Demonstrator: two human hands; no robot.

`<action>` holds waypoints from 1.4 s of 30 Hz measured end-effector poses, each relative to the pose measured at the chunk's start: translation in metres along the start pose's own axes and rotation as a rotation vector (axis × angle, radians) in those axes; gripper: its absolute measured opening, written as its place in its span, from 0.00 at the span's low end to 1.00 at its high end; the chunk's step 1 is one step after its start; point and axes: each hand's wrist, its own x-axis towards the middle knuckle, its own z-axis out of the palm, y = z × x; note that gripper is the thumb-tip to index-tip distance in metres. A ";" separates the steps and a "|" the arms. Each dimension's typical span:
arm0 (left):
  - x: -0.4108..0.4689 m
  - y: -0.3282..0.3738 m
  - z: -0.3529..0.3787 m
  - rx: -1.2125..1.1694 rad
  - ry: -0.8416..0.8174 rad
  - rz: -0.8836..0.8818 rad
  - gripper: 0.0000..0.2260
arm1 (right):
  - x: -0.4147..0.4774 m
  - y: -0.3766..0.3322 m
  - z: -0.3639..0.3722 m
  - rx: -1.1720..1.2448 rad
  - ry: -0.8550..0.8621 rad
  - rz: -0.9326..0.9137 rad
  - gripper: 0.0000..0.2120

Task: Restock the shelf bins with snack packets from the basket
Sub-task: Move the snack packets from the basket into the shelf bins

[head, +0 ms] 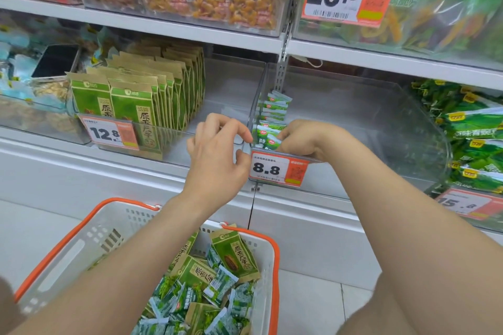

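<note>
Snack packets (266, 134) at centre: my right hand (304, 139) gripped them upright; my left hand (217, 155) pinched the bin (381, 117) steady.

i'm facing white metal shelving (163, 27), its boards meeting at a slotted grey upright (281, 73). below, a white base panel (313, 239) runs down to pale floor tiles (321, 307), all under even, bright light.

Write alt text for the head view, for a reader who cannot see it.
A person's right hand holds small green packets at the front of a clear bin tagged 8.8 on a shop shelf, while the left hand curls at the bin's front corner. Below, a white basket with orange rim holds more green packets.
</note>
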 end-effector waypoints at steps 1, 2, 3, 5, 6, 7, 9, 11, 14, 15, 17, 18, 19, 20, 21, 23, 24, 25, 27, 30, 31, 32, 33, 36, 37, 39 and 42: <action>0.000 -0.001 0.000 -0.005 0.001 0.001 0.12 | 0.002 -0.002 0.002 -0.020 0.027 0.012 0.26; 0.001 -0.002 0.000 -0.012 0.002 0.004 0.12 | 0.004 -0.003 0.002 -0.027 0.057 0.025 0.25; 0.001 -0.003 0.001 -0.019 0.003 0.006 0.11 | 0.005 -0.003 0.003 -0.012 0.081 0.036 0.25; 0.001 -0.003 0.001 -0.031 0.004 0.006 0.11 | 0.006 -0.005 0.000 0.025 0.114 0.043 0.23; 0.001 -0.003 0.001 -0.033 0.004 0.006 0.11 | 0.005 -0.005 -0.002 0.018 0.126 0.031 0.20; 0.001 -0.003 0.001 -0.032 0.002 0.006 0.11 | 0.005 -0.005 -0.003 0.006 0.142 0.010 0.18; 0.000 -0.004 0.002 -0.028 0.000 0.005 0.11 | 0.004 -0.004 -0.002 -0.003 0.205 -0.028 0.17; -0.001 -0.004 0.002 -0.032 0.000 0.002 0.11 | 0.005 -0.003 0.002 -0.035 0.251 -0.033 0.20; -0.001 -0.004 0.002 -0.031 0.005 0.005 0.11 | 0.005 -0.003 0.006 -0.119 0.211 0.002 0.18; -0.001 -0.004 0.001 -0.028 0.010 0.007 0.11 | 0.004 -0.003 0.005 -0.132 0.188 0.025 0.17; -0.004 -0.003 0.001 -0.016 0.026 0.021 0.10 | 0.002 -0.002 0.002 -0.108 0.141 0.056 0.18; -0.005 -0.004 0.001 -0.010 0.037 0.035 0.10 | 0.001 -0.001 -0.001 -0.058 0.116 0.058 0.20; -0.007 -0.005 0.001 -0.003 0.050 0.058 0.09 | -0.002 -0.001 -0.003 0.012 0.082 0.058 0.21; -0.008 -0.005 0.000 0.004 0.065 0.090 0.08 | -0.005 0.000 -0.006 0.074 0.044 0.056 0.23; -0.010 -0.006 0.000 0.006 0.080 0.128 0.08 | -0.009 0.000 -0.008 0.114 0.017 0.055 0.26; -0.014 -0.007 -0.001 -0.006 0.101 0.195 0.07 | -0.016 0.003 -0.010 0.120 0.094 0.030 0.31; -0.017 -0.008 -0.001 -0.013 0.103 0.208 0.07 | -0.019 0.005 -0.010 0.093 0.208 -0.033 0.30; -0.021 -0.010 0.001 -0.016 0.089 0.198 0.06 | -0.024 0.007 -0.009 0.052 0.342 -0.133 0.25; -0.031 -0.016 0.006 0.009 -0.029 0.111 0.05 | -0.043 0.005 -0.002 -0.037 0.523 -0.379 0.13; -0.048 -0.027 0.018 0.186 -0.375 0.004 0.08 | -0.076 -0.003 0.024 -0.190 0.404 -0.593 0.05; -0.055 -0.031 0.023 0.254 -0.474 -0.002 0.08 | -0.084 -0.004 0.036 -0.279 0.314 -0.627 0.05; -0.063 -0.033 0.027 0.311 -0.566 0.004 0.08 | -0.088 -0.002 0.050 -0.372 0.219 -0.644 0.05; -0.070 -0.036 0.032 0.363 -0.661 0.013 0.07 | -0.090 0.001 0.063 -0.467 0.125 -0.645 0.05; -0.102 -0.050 0.049 0.428 -0.955 0.071 0.06 | -0.093 0.014 0.102 -0.698 -0.128 -0.569 0.05; -0.113 -0.056 0.056 0.438 -1.049 0.084 0.06 | -0.094 0.017 0.113 -0.756 -0.195 -0.545 0.05; -0.135 -0.068 0.068 0.448 -1.217 0.061 0.06 | -0.097 0.023 0.130 -0.851 -0.283 -0.545 0.10; -0.160 -0.087 0.084 0.488 -1.428 0.038 0.07 | -0.097 0.028 0.141 -0.938 -0.336 -0.550 0.13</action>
